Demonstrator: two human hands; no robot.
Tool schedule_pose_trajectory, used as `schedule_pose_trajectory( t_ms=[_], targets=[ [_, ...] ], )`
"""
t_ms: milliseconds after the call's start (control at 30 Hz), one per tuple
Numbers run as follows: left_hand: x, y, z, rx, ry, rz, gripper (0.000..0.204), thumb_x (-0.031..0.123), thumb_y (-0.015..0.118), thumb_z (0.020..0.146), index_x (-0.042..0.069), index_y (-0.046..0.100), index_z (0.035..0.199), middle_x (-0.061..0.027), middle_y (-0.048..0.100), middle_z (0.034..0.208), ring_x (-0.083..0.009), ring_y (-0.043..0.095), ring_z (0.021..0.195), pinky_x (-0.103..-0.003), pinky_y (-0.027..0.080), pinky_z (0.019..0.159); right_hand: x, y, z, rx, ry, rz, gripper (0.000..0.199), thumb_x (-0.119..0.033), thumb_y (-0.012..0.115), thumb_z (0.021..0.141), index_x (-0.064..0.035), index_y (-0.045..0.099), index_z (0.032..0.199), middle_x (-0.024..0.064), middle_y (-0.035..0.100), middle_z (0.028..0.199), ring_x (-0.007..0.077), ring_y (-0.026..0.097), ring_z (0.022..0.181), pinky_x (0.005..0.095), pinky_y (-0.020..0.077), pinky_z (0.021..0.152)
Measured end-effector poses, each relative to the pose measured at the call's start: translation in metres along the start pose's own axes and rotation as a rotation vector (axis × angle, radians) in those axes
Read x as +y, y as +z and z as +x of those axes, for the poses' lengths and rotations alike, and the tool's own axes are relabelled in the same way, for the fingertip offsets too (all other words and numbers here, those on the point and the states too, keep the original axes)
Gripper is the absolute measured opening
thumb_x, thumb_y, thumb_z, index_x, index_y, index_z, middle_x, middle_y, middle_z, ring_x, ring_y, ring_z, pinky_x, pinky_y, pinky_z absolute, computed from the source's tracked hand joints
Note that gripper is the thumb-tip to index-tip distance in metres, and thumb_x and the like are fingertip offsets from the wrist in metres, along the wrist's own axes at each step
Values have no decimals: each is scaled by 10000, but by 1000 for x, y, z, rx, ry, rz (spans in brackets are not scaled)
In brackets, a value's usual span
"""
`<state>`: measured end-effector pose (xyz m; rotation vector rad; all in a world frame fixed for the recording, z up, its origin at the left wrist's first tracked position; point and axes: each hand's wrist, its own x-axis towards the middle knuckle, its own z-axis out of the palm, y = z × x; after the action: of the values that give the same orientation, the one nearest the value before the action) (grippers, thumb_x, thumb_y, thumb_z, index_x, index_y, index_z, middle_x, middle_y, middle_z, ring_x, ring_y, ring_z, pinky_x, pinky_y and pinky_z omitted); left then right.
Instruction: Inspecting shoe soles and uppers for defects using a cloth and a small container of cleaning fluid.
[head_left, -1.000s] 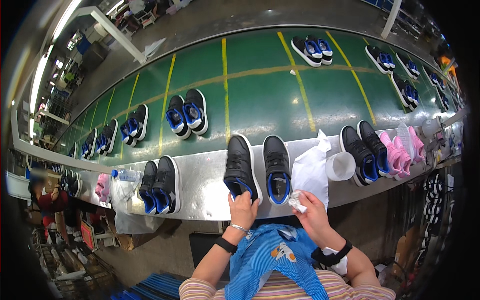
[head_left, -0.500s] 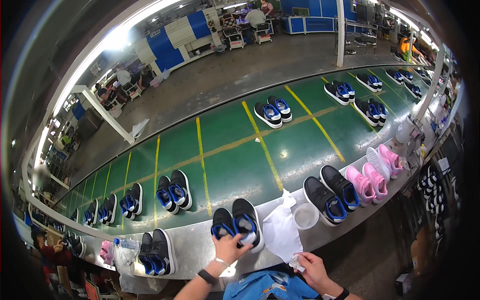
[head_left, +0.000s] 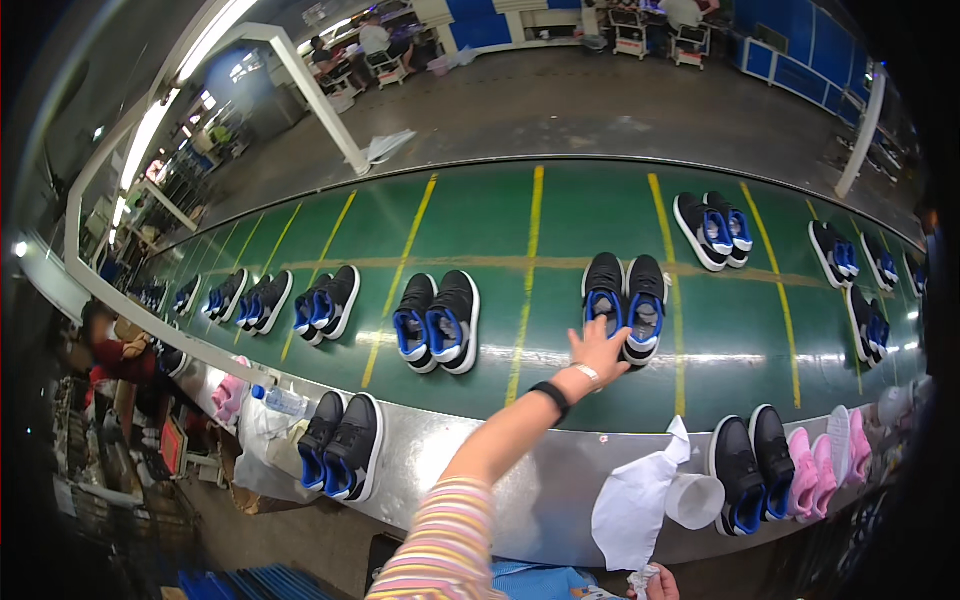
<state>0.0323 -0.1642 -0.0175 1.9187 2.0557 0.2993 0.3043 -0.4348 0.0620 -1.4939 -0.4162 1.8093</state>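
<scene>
My left hand (head_left: 598, 352), with a white bracelet and black wristband, reaches out over the green belt. Its fingers are spread at the heels of a pair of black sneakers (head_left: 646, 292) with blue lining, which stand side by side, toes away from me. The fingertips seem to touch the heels. At the lower edge my right hand (head_left: 660, 584), partly cut off, is closed on a crumpled white scrap (head_left: 640, 580), its material unclear. Beside it a white cloth (head_left: 632, 505) lies on the metal ledge, next to a translucent round tub (head_left: 694, 501).
More black sneakers (head_left: 438, 322) stand in pairs along the yellow-lined belt (head_left: 500, 235). On the ledge (head_left: 420, 445) are another black pair (head_left: 342, 447), a bottle with a blue cap (head_left: 283, 400), black shoes (head_left: 752, 470) and pink shoes (head_left: 812, 472). A person (head_left: 120, 350) is at the left.
The sneaker pair has moved from the ledge onto the belt with my left hand, and my left arm is now stretched out. The view has turned left. My right hand still holds the scrap.
</scene>
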Motion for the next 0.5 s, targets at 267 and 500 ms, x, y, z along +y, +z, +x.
schedule_pose_trajectory(
  t_ms=[267, 500],
  targets=[
    [-234, -66, -93, -325, -549, 304, 669, 548, 668, 548, 302, 500, 1146, -186, 469, 1165, -330, 365, 1152, -554, 142, 969, 4, 45, 50, -189, 106, 26, 266, -58, 479, 854, 59, 468, 1093, 123, 552, 986, 187, 540, 843, 275, 447, 699],
    [-178, -75, -163, -75, -271, 188, 398, 456, 696, 550, 168, 636, 819, -113, 567, 815, -272, 472, 922, -394, 322, 830, -8, 65, 51, -210, 24, -23, 193, -66, 474, 849, 49, 504, 1001, 114, 562, 858, 166, 554, 710, 285, 471, 595]
  ],
)
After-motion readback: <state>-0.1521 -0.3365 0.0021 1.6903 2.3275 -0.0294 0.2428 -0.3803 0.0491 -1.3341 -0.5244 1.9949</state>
